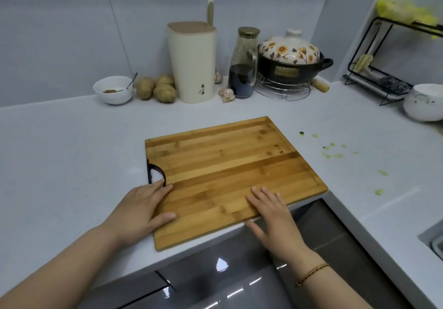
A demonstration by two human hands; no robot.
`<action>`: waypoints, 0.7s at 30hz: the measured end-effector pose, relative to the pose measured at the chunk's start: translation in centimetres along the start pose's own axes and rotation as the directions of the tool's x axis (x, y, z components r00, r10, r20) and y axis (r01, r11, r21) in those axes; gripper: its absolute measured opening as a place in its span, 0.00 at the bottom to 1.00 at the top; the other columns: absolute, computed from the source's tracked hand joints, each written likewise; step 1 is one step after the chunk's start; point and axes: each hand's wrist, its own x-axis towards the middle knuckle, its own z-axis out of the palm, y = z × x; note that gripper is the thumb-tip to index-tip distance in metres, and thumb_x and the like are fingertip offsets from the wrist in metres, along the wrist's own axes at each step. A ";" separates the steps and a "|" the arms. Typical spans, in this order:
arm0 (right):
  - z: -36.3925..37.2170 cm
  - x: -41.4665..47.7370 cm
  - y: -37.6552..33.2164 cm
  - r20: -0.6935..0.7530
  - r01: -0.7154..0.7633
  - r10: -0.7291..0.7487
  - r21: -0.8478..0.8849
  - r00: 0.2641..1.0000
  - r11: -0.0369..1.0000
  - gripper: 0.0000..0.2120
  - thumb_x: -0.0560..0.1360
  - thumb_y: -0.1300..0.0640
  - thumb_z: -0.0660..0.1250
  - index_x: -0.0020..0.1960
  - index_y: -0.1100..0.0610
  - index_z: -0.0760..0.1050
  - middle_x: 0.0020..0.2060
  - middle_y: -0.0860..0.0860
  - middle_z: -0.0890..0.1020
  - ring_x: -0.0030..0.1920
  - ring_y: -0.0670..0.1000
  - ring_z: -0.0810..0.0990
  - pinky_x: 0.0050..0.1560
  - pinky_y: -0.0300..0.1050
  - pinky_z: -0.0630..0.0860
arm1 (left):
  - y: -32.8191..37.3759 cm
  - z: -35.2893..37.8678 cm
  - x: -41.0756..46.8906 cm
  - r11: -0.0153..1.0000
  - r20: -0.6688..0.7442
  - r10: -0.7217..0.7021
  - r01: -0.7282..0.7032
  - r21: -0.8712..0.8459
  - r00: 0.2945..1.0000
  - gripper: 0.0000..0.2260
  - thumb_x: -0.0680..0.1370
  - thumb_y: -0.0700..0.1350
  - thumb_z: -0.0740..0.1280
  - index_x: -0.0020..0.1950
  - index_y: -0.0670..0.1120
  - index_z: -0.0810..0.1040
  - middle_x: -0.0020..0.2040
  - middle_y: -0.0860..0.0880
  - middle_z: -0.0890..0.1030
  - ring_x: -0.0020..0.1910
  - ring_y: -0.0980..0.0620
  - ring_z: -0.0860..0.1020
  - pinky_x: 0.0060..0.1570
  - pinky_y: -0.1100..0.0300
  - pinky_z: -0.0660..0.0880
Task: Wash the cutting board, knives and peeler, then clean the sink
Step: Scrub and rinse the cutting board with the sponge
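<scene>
A bamboo cutting board (227, 165) with a dark handle cutout at its left end lies flat on the white counter (60, 153), its near edge over the counter's front edge. My left hand (141, 210) rests flat on the board's near left corner, fingertips at the cutout. My right hand (273, 217) holds the near edge, fingers on top and thumb underneath. A cream knife holder (191, 64) stands at the back with one handle (210, 9) sticking up. A corner of the sink (431, 239) shows at the far right. I see no peeler.
Green vegetable scraps (333, 155) dot the counter right of the board. Along the back wall stand a white bowl with a spoon (112, 89), potatoes (155, 88), garlic (226, 93), a glass bottle (243, 69) and a flowered clay pot (290, 59). A black rack (383, 69) and a white bowl (424, 102) sit at right.
</scene>
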 end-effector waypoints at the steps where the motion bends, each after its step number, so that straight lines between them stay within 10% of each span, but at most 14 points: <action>1: -0.1 0.1 0.1 0.000 0.009 -0.009 0.021 1.000 1.000 0.41 0.63 0.33 0.42 0.72 0.49 0.58 0.67 0.38 0.50 0.69 0.40 0.41 0.65 0.33 0.28 | -0.1 0.0 0.0 1.000 0.006 0.006 -0.006 0.023 1.000 0.62 0.45 0.77 0.21 0.76 0.54 0.45 0.77 0.53 0.46 0.75 0.55 0.50 0.71 0.63 0.47; 5: -0.4 0.8 1.1 0.029 0.047 -0.050 0.087 0.998 0.995 0.42 0.63 0.27 0.48 0.69 0.51 0.64 0.66 0.39 0.57 0.69 0.41 0.48 0.68 0.35 0.35 | -0.5 0.1 0.3 0.998 0.024 0.030 -0.031 0.059 0.999 0.62 0.45 0.77 0.20 0.76 0.54 0.44 0.77 0.53 0.46 0.74 0.55 0.52 0.69 0.63 0.51; 10: -0.3 0.5 1.7 -0.046 0.114 -0.125 -0.200 0.991 0.973 0.32 0.77 0.37 0.41 0.57 0.53 0.78 0.57 0.51 0.80 0.60 0.55 0.77 0.59 0.62 0.60 | -0.4 0.8 -0.8 0.997 0.031 0.064 -0.065 0.037 0.997 0.63 0.44 0.78 0.22 0.76 0.53 0.41 0.76 0.53 0.45 0.74 0.55 0.53 0.68 0.64 0.52; 15: -0.2 -1.4 2.7 -0.136 0.087 -0.118 -0.213 0.984 0.973 0.33 0.76 0.36 0.42 0.56 0.54 0.78 0.56 0.51 0.81 0.64 0.53 0.66 0.63 0.60 0.60 | 1.5 2.3 -3.6 0.997 0.063 0.043 -0.047 0.064 0.997 0.65 0.42 0.80 0.25 0.75 0.48 0.36 0.76 0.49 0.41 0.75 0.53 0.48 0.71 0.62 0.49; 19: -0.5 -4.2 2.9 -0.248 -0.218 0.233 0.085 0.940 0.972 0.23 0.77 0.45 0.57 0.67 0.56 0.69 0.69 0.53 0.68 0.73 0.52 0.59 0.72 0.48 0.52 | 4.1 3.4 -5.1 0.985 -0.031 0.044 -0.039 0.166 0.999 0.64 0.51 0.82 0.32 0.75 0.40 0.46 0.74 0.35 0.53 0.72 0.39 0.61 0.66 0.50 0.62; 21: -1.2 -6.3 2.3 -0.121 -0.436 0.548 0.475 0.828 0.764 0.27 0.76 0.52 0.62 0.72 0.55 0.59 0.74 0.51 0.57 0.74 0.50 0.54 0.72 0.44 0.51 | 4.2 3.8 -5.6 0.957 -0.035 0.094 -0.081 0.280 0.995 0.64 0.52 0.83 0.35 0.74 0.38 0.52 0.71 0.35 0.61 0.67 0.40 0.69 0.62 0.51 0.68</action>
